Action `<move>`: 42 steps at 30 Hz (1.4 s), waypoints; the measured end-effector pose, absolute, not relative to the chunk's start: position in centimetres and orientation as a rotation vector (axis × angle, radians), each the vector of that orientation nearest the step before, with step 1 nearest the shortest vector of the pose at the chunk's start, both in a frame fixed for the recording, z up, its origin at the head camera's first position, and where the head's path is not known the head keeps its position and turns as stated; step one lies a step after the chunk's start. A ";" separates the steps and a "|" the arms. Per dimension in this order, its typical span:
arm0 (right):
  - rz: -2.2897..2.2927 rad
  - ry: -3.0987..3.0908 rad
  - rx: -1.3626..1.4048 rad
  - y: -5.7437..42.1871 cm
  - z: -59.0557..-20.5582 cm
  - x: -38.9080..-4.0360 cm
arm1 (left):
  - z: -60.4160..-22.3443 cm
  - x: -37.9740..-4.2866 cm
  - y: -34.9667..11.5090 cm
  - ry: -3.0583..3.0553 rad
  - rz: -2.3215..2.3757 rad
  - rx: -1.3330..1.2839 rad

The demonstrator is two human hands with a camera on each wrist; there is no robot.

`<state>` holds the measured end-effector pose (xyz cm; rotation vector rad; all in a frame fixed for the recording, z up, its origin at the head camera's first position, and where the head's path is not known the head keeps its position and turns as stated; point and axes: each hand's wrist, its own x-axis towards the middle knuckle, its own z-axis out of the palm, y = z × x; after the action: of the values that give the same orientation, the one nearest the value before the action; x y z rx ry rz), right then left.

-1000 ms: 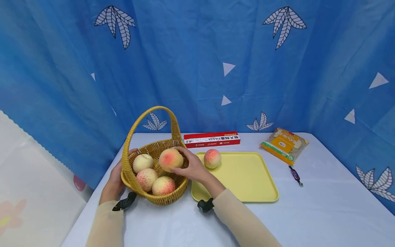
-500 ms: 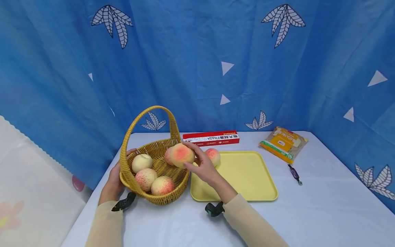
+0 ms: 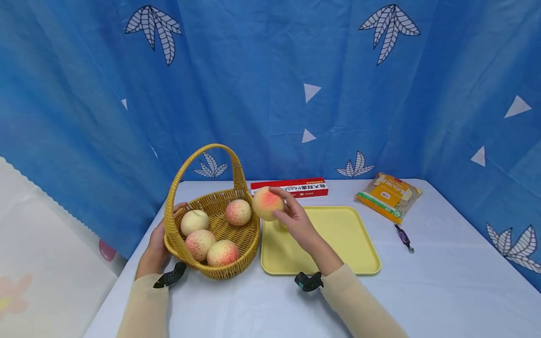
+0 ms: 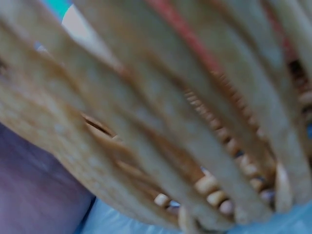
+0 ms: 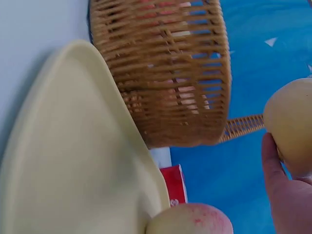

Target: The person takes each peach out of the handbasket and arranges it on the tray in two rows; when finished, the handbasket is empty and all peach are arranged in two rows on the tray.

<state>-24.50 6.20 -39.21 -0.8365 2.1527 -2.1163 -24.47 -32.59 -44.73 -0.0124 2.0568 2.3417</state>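
Observation:
My right hand point(image 3: 297, 220) pinches a yellow peach with a red blush point(image 3: 268, 203) between thumb and fingers, raised over the left back corner of a yellow tray point(image 3: 329, 244). In the right wrist view this peach point(image 5: 292, 126) is at the right edge. Another peach point(image 5: 190, 222) lies at the tray's far end, almost hidden behind the held one in the head view. A woven basket point(image 3: 232, 270) with a tall handle stands left of the tray and contains several peaches point(image 3: 238, 212). My left hand point(image 3: 158, 239) rests along the basket's outer left side, partly hidden by it.
A red and white pasta box point(image 3: 308, 188) lies behind the tray. To the right are an orange and clear food packet point(image 3: 389, 197) and a small purple wrapped item point(image 3: 404, 238). A blue curtain point(image 3: 270, 94) hangs behind the white table point(image 3: 444, 281).
My right hand has lifted the blushed peach out of the basket and carried it right, over the tray, uncovering another peach in the basket. The left hand stays at the basket.

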 end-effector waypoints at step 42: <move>-1.713 2.490 -0.396 17.9 -39.0 -27.9 | -44.8 -24.4 -32.5 1.974 2.410 0.153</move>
<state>-27.88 17.95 -39.01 -0.3960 2.4898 -1.7132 -24.42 -32.50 -44.78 0.1530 1.9738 2.4101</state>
